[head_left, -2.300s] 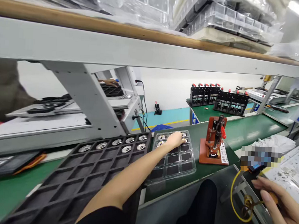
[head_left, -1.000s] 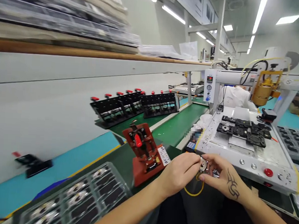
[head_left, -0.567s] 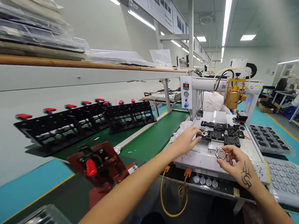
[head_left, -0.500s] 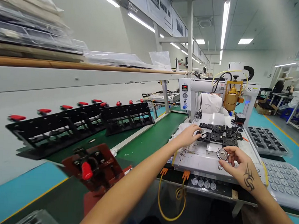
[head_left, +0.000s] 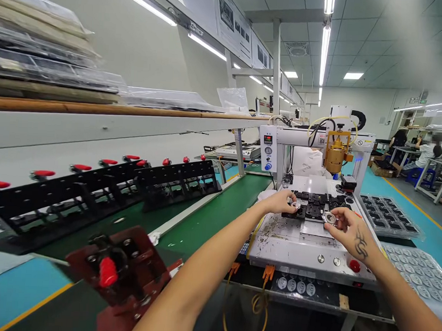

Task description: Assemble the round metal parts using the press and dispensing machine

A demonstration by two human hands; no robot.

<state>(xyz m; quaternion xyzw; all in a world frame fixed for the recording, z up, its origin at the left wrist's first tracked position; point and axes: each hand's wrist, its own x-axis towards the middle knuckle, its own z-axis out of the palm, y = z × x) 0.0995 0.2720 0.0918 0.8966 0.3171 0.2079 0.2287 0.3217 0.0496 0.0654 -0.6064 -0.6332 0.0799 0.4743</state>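
My right hand pinches a round silver watch case between thumb and fingers, just above the front of the black fixture blocks. At the left end of those blocks, my left hand has its thumb and fingertips closed on a second round metal watch case. Whether that one rests in its block or is lifted off it, I cannot tell. The blocks sit on the white bed of a benchtop machine.
A gold cylinder head hangs over the blocks. A control box stands at the left. Trays of black parts and a sheet of round pieces lie right. A green belt and a red-handled clamp are left.
My right hand has brought its watch case up and closer to the black blocks, uncovering buttons on the machine's front. My left hand stays at the left block. The view has shifted slightly.
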